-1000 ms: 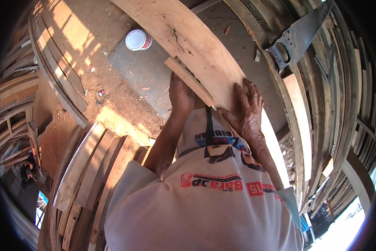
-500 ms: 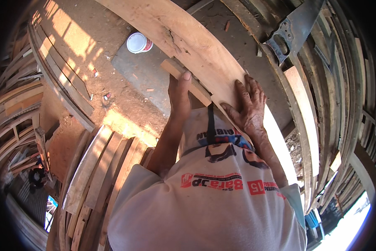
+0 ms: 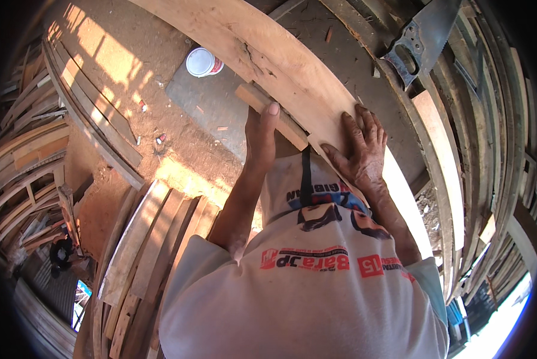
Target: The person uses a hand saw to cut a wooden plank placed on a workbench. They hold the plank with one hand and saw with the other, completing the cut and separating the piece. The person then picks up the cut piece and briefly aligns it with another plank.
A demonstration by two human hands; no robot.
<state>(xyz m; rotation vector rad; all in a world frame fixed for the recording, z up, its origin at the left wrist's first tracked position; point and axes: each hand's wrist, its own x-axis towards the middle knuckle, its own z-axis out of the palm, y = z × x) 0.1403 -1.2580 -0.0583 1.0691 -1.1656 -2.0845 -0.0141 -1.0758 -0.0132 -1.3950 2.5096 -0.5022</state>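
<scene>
A long, pale, curved plank runs from the top left down past my right side, with a dark crack in its face. Against its near edge lies a short wooden strip. My left hand is closed on this strip, thumb across its top; the other fingers are hidden beneath. On the plank, my right hand rests with its fingers spread toward the far edge and the thumb near the closer edge.
A hand saw lies on stacked timber at the right. Beyond the plank's left side a white-lidded bucket stands on the floor. More boards are piled at lower left, and curved planks lie farther left.
</scene>
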